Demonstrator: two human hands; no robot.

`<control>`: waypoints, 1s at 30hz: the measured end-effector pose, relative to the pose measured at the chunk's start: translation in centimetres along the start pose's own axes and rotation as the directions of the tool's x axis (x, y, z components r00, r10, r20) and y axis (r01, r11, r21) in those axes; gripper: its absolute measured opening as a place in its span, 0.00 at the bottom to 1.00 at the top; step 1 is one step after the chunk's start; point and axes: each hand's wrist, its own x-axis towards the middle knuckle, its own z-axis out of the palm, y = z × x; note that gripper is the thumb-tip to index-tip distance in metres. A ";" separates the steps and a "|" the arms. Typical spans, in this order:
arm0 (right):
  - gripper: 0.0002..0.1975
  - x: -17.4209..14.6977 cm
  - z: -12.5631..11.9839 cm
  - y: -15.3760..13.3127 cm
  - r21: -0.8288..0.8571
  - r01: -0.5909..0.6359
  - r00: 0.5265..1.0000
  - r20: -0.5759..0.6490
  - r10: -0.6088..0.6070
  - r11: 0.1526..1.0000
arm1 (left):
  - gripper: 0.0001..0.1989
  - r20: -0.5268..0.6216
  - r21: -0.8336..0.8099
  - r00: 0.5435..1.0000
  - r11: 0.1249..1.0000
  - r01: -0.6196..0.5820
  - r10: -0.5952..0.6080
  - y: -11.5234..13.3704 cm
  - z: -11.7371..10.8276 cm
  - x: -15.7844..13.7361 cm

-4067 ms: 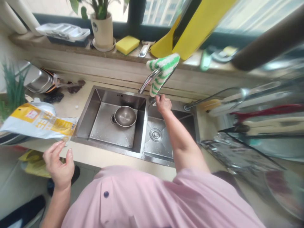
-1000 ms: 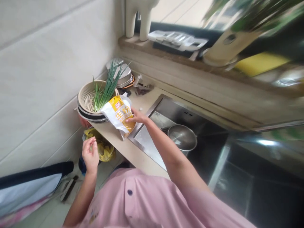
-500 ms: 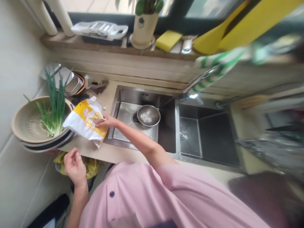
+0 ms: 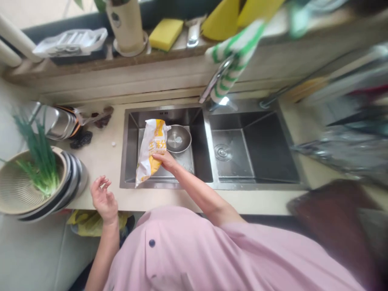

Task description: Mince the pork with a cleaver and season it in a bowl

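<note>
Bag over left basin, by bowl; right hand, fingers pinching lower side. We'd want grip snug so it doesn't sag, maybe lend left hand too, fingers half-curled, bit apart, nothing held.

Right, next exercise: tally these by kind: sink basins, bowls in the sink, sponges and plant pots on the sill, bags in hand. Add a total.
Sink basins: 2
Bowl: 1
Sponge: 1
Plant pot: 1
Bag in right hand: 1
Total: 6
</note>
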 end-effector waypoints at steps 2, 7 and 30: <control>0.22 -0.4 -1.0 0.0 0.064 -0.011 1.000 -0.016 0.012 0.998 | 0.34 0.081 0.006 0.997 1.000 -0.019 0.019 0.0 1.6 0.3; 0.27 -0.4 -1.9 -0.8 0.207 -0.007 1.000 0.003 0.007 0.978 | 0.43 0.151 0.066 0.985 0.993 -0.099 0.088 0.9 5.6 1.1; 0.22 0.8 -3.9 1.5 0.365 -0.158 0.984 -0.025 0.179 0.917 | 0.53 0.327 0.208 0.918 0.930 -0.301 0.224 0.4 10.3 -1.2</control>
